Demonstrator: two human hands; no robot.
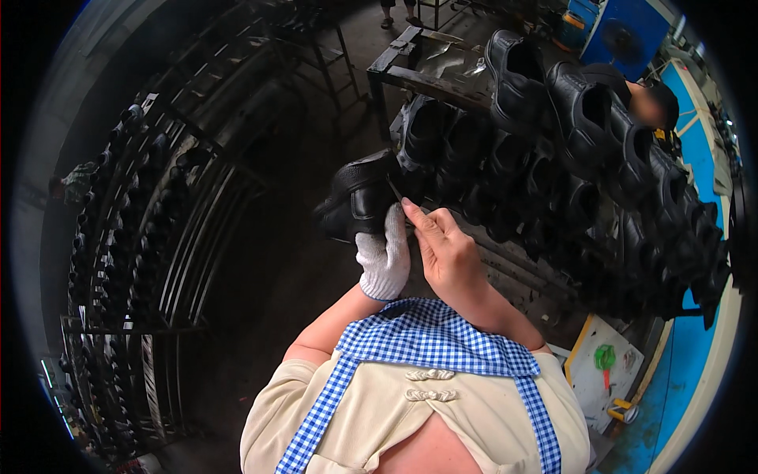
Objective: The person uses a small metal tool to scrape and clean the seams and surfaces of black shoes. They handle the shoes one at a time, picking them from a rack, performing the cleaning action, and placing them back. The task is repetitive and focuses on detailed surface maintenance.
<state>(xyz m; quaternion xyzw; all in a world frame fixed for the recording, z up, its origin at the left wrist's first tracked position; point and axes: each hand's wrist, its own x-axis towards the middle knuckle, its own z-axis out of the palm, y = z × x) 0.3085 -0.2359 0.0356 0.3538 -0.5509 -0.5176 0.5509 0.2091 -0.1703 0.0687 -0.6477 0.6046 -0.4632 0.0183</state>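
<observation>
1. The person's left hand, in a white glove, is closed on a black shoe, which sits tilted just above that grip; some fingers are hidden.
2. The bare right hand, beside it, pinches a thin tool, its tip at the shoe's right edge.
3. Ahead and right of both grips, a rack bears rows of footwear.
4. Well to their left stand loaded shelves.

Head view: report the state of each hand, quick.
Left hand: white-gloved, holding a black shoe.
Right hand: bare, closed on a thin tool, held at the shoe.
</observation>
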